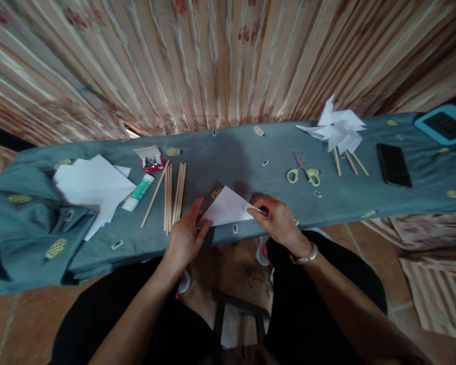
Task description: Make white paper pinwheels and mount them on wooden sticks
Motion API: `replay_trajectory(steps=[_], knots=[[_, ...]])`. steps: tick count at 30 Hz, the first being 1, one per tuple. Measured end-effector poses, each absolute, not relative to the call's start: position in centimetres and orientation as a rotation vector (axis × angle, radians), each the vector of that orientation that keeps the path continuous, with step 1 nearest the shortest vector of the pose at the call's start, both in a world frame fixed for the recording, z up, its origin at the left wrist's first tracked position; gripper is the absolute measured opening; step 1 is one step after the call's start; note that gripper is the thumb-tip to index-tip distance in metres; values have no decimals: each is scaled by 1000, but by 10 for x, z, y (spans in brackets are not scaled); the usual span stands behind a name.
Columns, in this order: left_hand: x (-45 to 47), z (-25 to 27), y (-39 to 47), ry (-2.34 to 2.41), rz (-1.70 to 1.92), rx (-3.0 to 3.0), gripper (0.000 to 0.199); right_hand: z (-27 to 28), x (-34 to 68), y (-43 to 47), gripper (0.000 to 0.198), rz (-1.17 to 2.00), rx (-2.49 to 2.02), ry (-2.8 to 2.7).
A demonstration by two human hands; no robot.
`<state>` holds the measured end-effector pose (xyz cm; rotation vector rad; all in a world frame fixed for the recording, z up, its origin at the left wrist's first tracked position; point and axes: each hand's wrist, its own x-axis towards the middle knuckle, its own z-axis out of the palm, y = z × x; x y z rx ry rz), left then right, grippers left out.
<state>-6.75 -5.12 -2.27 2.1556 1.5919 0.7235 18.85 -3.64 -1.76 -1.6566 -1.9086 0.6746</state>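
Head view, worktop listing, all places taken from the folded white paper triangle [228, 205].

Landmark: the triangle itself, at the near edge of the grey-green pineapple-print cloth [220, 157], apex pointing away from you, long edge towards you; so set, it seems, to bring both lower corners within easy reach.

Left hand [184, 235]: yours, at the triangle's left corner, thumb and fingers in a narrow pinch on the paper.

Right hand [279, 223]: yours, at its right corner, thumb above, fingers curled, a narrow pinch likewise; the paired hold probably keeps the layers steady.

Left of the triangle, in order outward: slim pale wooden sticks [180, 190], in two rows with one askew, probably lined up for easy picking; a white glue tube with green label [139, 192]; beyond it, a small red-and-white cardboard box [157, 163] of shiny metal bits [151, 163], lid raised, perhaps for quick access; farthest, a loose pile of white paper sheets [95, 185].

Right of it, farther from you: scissors with yellow-green handles [301, 165], blades parted; overlapping white paper pinwheels on wooden sticks [336, 129], apparently parked clear of your hands; a black rectangular phone [394, 165]; outermost, a light-blue-framed tablet [446, 125].
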Motion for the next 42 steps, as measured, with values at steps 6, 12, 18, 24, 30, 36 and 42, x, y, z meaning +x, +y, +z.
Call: replay_trajectory(steps=[6,12,18,24,30,36,42], knots=[[-37,-17,-69,1285,661,2731,41,-23,190,-31,13,626,-1596,-1947],[-24,-32,-77,1255,467,2746,43,-24,190,-26,15,608,-1608,-1964],[-27,-37,-77,1288,425,2716,47,-26,189,-23,16,601,-1592,-1981],[-26,-38,-78,1294,413,2698,49,-27,188,-23,16,575,-1589,-1953],[-26,-39,-78,1296,396,2692,50,-27,188,-24,16,538,-1599,-1973],[-27,-44,-80,1287,366,2711,52,-23,184,-33,13,388,-1599,-2058],[-27,-46,-80,1280,308,2748,55,-29,167,-48,42,327,-1570,-2083]])
